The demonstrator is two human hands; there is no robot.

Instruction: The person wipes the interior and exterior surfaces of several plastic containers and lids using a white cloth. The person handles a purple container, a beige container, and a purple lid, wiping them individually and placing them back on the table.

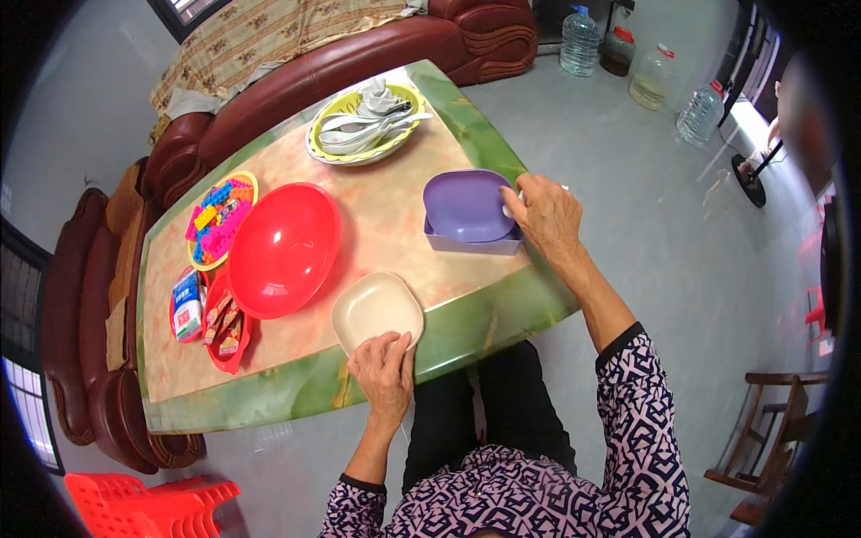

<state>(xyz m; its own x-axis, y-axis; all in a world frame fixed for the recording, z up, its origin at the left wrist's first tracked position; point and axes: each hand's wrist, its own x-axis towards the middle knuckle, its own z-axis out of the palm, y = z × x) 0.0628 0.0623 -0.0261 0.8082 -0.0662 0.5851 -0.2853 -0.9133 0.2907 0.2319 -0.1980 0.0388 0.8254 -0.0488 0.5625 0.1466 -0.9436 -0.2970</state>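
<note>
My left hand (pixel 384 369) is at the near rim of a square beige dish (pixel 378 309), its fingers closed over the edge. The dish lies near the front of the table. To the right, my right hand (pixel 545 213) is closed on a crumpled white tissue or cloth (pixel 512 203), which shows on both sides of the fingers. That hand is beside the right edge of a purple tray (pixel 466 204). The tray rests on a lighter purple box (pixel 471 244). Left of the beige dish sits a large red bowl (pixel 285 249).
A yellow-rimmed bowl (pixel 314 148) at the back holds spoons and a cloth. At left are a basket of building blocks (pixel 215 220), a red dish of packets (pixel 235 351) and a blue-white pack (pixel 187 308). Red stools (pixel 148 502) and a wooden chair (pixel 773 439) stand on the floor.
</note>
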